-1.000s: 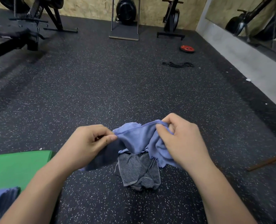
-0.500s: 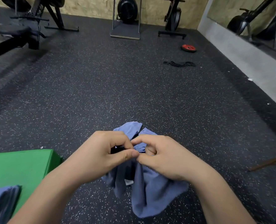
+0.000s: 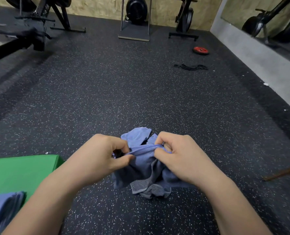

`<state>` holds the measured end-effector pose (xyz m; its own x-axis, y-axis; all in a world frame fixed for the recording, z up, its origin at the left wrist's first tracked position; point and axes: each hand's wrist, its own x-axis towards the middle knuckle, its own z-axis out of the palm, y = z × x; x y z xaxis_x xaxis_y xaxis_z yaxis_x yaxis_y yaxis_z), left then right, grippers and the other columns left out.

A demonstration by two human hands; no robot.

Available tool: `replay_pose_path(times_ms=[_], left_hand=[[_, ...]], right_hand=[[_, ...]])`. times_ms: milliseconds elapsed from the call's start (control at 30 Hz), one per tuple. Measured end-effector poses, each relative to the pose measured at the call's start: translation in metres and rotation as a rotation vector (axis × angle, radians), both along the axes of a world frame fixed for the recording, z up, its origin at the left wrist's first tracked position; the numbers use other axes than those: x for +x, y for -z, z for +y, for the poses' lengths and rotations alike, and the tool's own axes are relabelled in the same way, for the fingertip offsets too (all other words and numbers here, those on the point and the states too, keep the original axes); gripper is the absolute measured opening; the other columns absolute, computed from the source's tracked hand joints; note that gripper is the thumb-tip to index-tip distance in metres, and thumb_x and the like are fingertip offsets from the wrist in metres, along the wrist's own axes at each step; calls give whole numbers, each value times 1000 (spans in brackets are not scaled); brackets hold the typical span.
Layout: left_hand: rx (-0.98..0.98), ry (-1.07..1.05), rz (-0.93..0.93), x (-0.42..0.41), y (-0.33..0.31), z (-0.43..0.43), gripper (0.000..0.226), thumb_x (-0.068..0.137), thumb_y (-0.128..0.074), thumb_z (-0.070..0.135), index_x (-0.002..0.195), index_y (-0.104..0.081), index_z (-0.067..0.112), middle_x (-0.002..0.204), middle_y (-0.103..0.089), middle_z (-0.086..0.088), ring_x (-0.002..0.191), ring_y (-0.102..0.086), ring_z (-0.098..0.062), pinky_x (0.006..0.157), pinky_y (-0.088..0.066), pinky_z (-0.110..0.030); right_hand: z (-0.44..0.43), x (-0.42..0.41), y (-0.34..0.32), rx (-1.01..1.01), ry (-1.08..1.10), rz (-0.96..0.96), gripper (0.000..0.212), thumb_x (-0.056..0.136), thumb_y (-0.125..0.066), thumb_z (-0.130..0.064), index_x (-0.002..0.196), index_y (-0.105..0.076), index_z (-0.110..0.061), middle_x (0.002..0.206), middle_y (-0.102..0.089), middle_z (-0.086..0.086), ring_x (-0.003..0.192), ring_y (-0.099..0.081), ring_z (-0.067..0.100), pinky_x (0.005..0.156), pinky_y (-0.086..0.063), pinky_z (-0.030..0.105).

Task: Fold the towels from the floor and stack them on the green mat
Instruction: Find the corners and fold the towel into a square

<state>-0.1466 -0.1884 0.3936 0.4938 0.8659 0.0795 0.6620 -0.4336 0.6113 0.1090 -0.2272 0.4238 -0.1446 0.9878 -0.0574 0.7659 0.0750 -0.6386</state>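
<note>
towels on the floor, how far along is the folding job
Done: a stack of folded blue towels sits on the green mat. In hand: left hand and right hand pinch the top edge of a blue towel, not yet folded. Remaining: a grey striped towel lies crumpled on the floor beneath it; the blue cloth behind the hands may be another.

plate (image 3: 200,50): red weight disc, lying flat, far right, near the grey wall base.
strap (image 3: 191,67): black, loose tangle, just nearer than the plate.
bike (image 3: 185,17): black, upright at back wall (image 3: 163,12) (tan chipboard), right of ctr.
drum machine (image 3: 135,19): black round drum btwn 2 metal uprights, on flat platform, back ctr.
rig (image 3: 30,29): black equip, top left.
mirror (image 3: 268,22): right wall, reflects black equip.
stick (image 3: 283,173): brown, slanted, right edge.
</note>
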Motion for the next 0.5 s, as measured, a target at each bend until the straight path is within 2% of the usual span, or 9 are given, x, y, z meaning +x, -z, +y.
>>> replay_pose_path(times_ms=[67, 167, 267, 367, 467, 500], left_hand=[[-8, -44, 22, -5, -2, 2, 18, 90, -79, 38, 75, -72, 31, 67, -69, 22, 64, -66, -6, 63, -53, -27], [-11, -101, -10, -13, -7, 5, 20, 92, -78, 36, 74, -74, 30, 60, -66, 17, 55, -59, -5, 54, -42, -19], [-80, -134, -124, -24, -12, 8, 17, 96, -77, 39, 80, -77, 31, 61, -68, 9, 55, -55, -1, 58, -44, -27], [-140, -143, -240, -34, -14, 10, 20, 94, -73, 49, 90, -82, 32, 66, -72, 3, 62, -58, -12, 65, -51, -37], [-161, -178, -304, -40, -15, 11, 37, 88, -75, 68, 93, -84, 32, 58, -63, 4, 55, -47, -15, 58, -37, -33], [-153, -192, -321, -42, -15, 11, 44, 84, -75, 75, 94, -84, 33, 62, -67, -1, 56, -49, -19, 59, -38, -35]], right_hand=[[1, 2, 0, 21, 35, -16, 9, 91, -61, -27, 85, -60, -20, 58, -56, -5, 57, -46, 11, 61, -46, 40], [3, 6, 0, 49, 88, -40, 7, 90, -60, -29, 90, -61, -22, 62, -59, -2, 61, -54, 18, 63, -51, 44], [5, 10, 0, 68, 130, -60, 7, 90, -60, -30, 92, -61, -24, 63, -58, -2, 64, -57, 20, 64, -53, 46], [5, 12, 1, 77, 166, -53, 5, 90, -60, -30, 90, -59, -26, 63, -55, -3, 65, -56, 19, 65, -52, 46], [7, 15, 3, 78, 203, -64, 4, 91, -60, -31, 90, -59, -27, 64, -56, -6, 66, -57, 16, 65, -53, 44], [7, 15, 3, 77, 212, -64, 3, 91, -60, -31, 90, -59, -28, 64, -57, -6, 66, -58, 15, 65, -53, 43]])
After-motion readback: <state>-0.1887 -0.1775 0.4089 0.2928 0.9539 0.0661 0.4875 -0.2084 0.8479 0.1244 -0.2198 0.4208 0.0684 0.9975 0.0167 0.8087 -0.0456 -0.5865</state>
